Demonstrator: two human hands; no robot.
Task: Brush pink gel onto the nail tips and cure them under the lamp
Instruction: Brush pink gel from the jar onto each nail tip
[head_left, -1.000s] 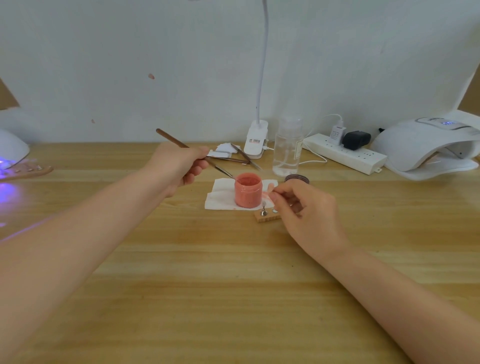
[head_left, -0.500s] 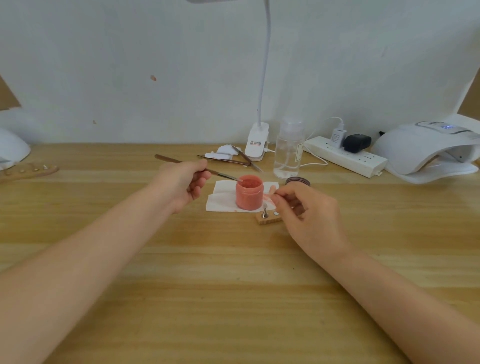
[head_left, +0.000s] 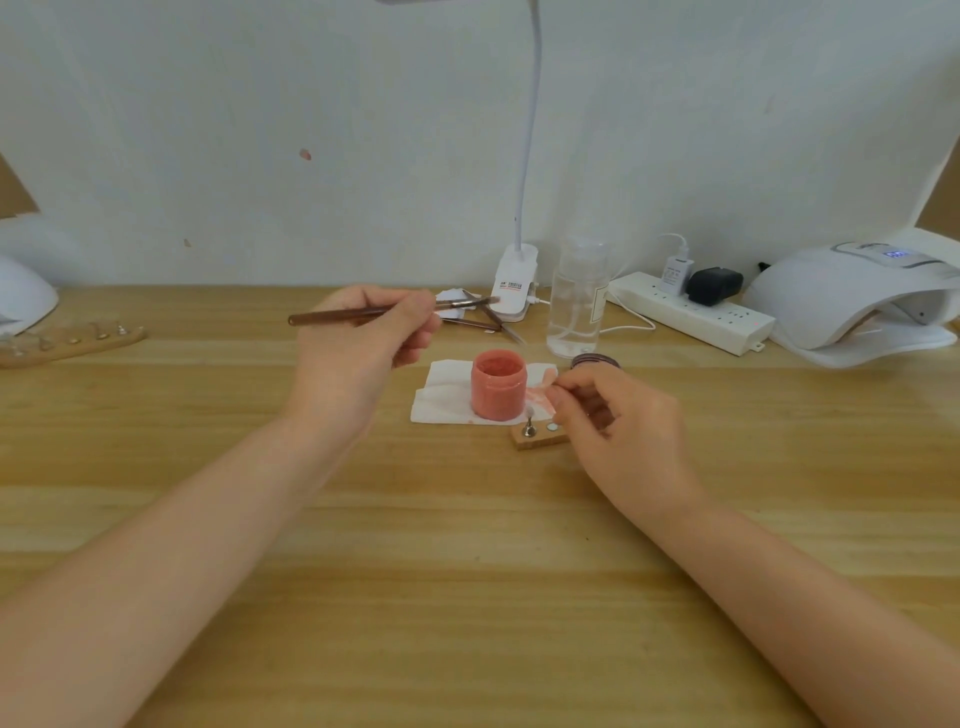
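The left hand is gripping a brush between thumb and curled fingers, holding it nearly level above the desk, bristle end pointing toward 3 o'clock. The right hand is pinching a nail tip between thumb and forefinger; the tip is largely hidden by the fingers. This hand is sitting over a small wooden block carrying metal pegs. At 9 o'clock of the right hand, an open pink gel jar is standing upright on a white tissue bearing a pink smear. The jar's dark lid is lying at 12 o'clock of the right hand. A curing lamp is sitting at the 2 o'clock edge of the desk, well apart from the jar. A clear bottle is standing at 1 o'clock of the jar
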